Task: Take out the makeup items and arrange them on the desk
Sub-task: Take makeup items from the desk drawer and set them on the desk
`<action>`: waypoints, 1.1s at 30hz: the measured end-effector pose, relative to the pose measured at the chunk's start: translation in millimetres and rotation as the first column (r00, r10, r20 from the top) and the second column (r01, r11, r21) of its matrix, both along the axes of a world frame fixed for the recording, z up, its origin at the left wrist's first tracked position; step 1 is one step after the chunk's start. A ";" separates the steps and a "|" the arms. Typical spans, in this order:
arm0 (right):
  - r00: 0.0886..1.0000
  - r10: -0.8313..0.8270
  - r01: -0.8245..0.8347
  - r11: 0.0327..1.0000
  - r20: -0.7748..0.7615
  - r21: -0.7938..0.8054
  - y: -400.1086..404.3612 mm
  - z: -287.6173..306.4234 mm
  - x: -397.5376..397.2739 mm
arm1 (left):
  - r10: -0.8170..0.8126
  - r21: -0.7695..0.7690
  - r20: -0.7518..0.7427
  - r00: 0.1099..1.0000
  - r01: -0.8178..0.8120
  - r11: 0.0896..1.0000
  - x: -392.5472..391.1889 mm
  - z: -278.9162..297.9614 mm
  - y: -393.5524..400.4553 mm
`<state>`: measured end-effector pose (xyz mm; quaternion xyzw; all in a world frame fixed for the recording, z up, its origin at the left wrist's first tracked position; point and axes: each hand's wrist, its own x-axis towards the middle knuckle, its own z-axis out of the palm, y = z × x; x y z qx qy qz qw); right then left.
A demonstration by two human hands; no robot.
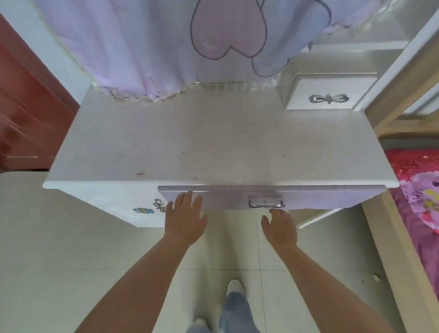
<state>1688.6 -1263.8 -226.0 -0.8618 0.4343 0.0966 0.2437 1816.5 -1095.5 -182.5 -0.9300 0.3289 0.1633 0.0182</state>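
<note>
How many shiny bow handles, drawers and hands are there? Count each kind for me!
Bow handles: 3 — on the big drawer, on the small top drawer, on the cabinet door.
Drawers: 2 — big drawer, small top drawer.
Hands: 2 — left hand, right hand.
Total: 7

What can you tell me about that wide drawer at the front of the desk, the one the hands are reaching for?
The drawer sits just under the front edge of the white desk top. Its front is a long, glossy, pale lilac panel that looks like painted wood, with a silver bow-shaped handle near the middle. It looks shut or nearly so; nothing inside shows. The left hand lays straight fingers against its left part. The right hand is just below the handle, its fingertips hidden under the panel's lower edge.
</note>
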 end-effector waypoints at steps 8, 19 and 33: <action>0.386 -0.919 0.545 0.152 -0.086 0.824 -18.5 -55.0 43.5 | -0.117 -0.138 0.258 0.959 0.157 0.978 25.5 -43.1 -17.1; 0.036 -0.990 0.270 -0.123 -0.138 0.955 -15.5 -66.8 44.3 | -0.067 -0.233 0.368 0.927 0.161 0.959 16.0 -60.5 -24.1; 0.868 -0.237 0.276 0.961 0.437 -0.026 27.3 -28.4 -64.6 | -0.348 -0.268 0.254 0.902 0.412 0.871 -26.6 -49.6 14.9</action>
